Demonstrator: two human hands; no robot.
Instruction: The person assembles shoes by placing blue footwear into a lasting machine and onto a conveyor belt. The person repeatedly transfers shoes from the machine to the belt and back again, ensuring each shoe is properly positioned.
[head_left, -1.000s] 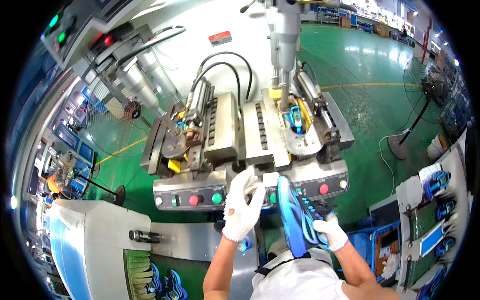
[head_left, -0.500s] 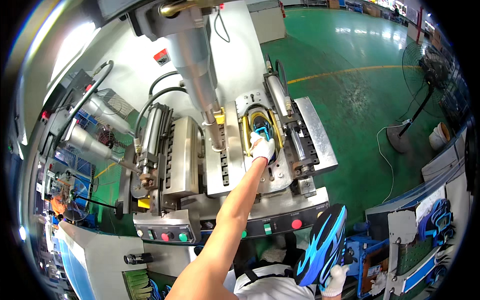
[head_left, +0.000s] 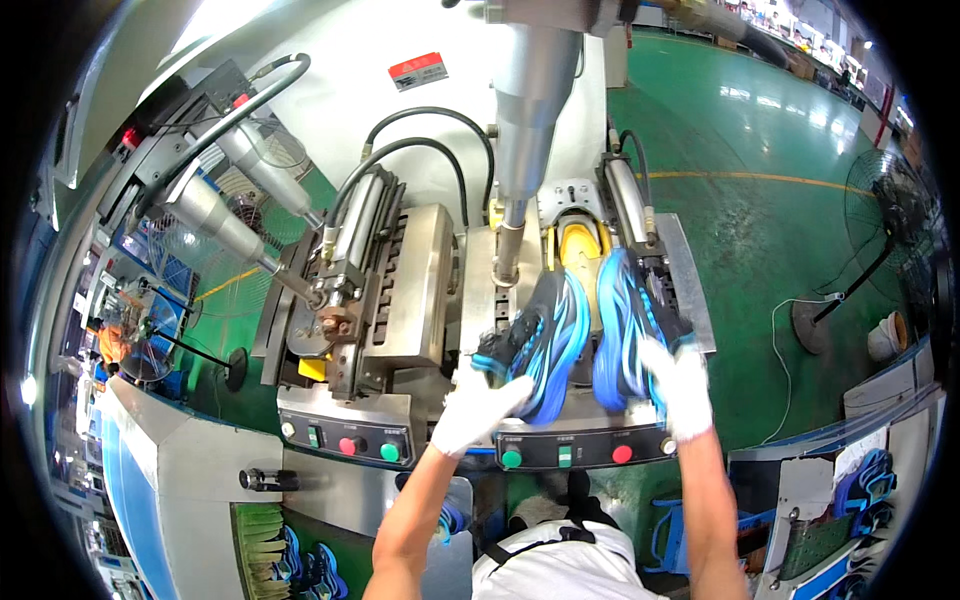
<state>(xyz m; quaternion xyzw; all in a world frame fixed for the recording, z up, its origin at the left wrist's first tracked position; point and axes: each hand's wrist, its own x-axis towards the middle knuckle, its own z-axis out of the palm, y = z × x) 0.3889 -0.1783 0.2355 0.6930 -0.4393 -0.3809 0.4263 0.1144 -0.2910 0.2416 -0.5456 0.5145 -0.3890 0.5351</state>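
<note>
My left hand [head_left: 478, 405], in a white glove, grips the heel end of a black-and-blue sports shoe [head_left: 560, 350]. A second matching shoe [head_left: 622, 345] is held at its heel end by my right hand [head_left: 678, 388], also gloved. The two shoes lie side by side, soles turned toward each other, over the front of the right-hand press station. Just beyond their toes shows a yellow padded seat [head_left: 578, 245] in the station. Fingertips of both hands are partly hidden by the shoes.
A thick metal press cylinder [head_left: 535, 120] hangs left of the shoes. The control panel [head_left: 590, 452] with coloured buttons runs along the machine's front. A metal block [head_left: 412, 285] stands to the left. Racks with shoes [head_left: 870, 480] are at lower right; a floor fan [head_left: 885, 220] stands beyond.
My left hand has come back from the station seat, which now shows bare yellow, and holds a shoe. My right hand has raised its shoe from the lower right to beside it. The view has shifted.
</note>
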